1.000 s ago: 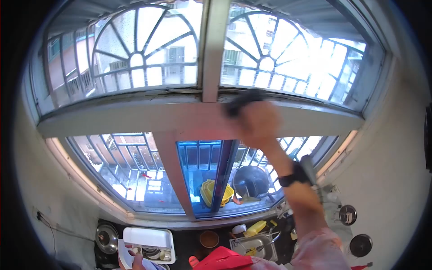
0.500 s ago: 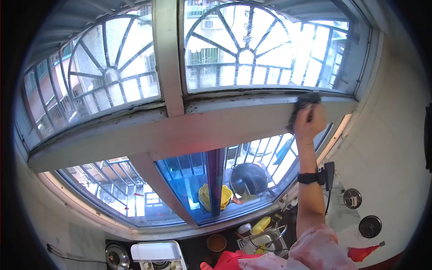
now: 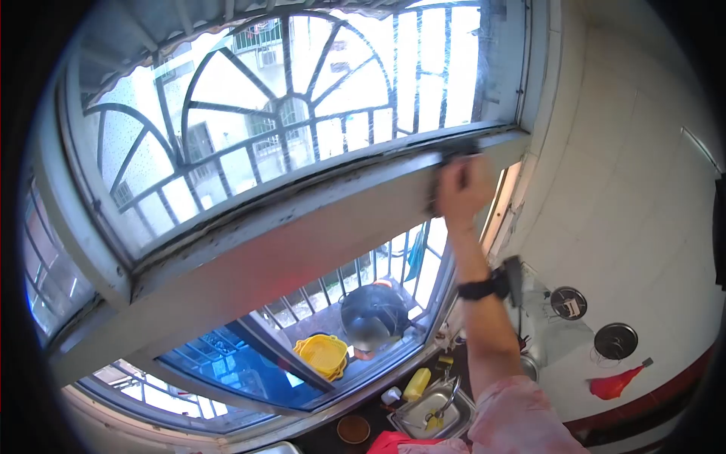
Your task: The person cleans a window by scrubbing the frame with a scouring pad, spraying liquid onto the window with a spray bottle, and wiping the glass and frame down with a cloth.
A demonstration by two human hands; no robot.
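My right hand (image 3: 464, 189) is raised at the window, its fingers closed around a dark, crumpled cloth (image 3: 451, 155). The cloth presses on the right end of the pale window ledge (image 3: 333, 198), just below the upper pane. Dark grime marks the groove along the ledge. Motion blurs the hand and cloth, so the cloth's exact kind is hard to make out. A black strap with a small device (image 3: 488, 287) circles my right wrist. My left hand does not show; red fabric (image 3: 386, 443) appears at the bottom edge.
Behind the upper window pane (image 3: 227, 170) stand metal bars. Beyond the lower opening are a dark wok (image 3: 373, 316) and yellow baskets (image 3: 321, 356). Below are a steel sink (image 3: 457, 416), a yellow bottle (image 3: 417, 384) and a brown bowl (image 3: 353, 429). Pan lids (image 3: 615, 341) hang on the right wall.
The camera view has turned toward the right, bringing more of the right wall into sight. My right hand stays at the ledge's right end with the dark cloth.
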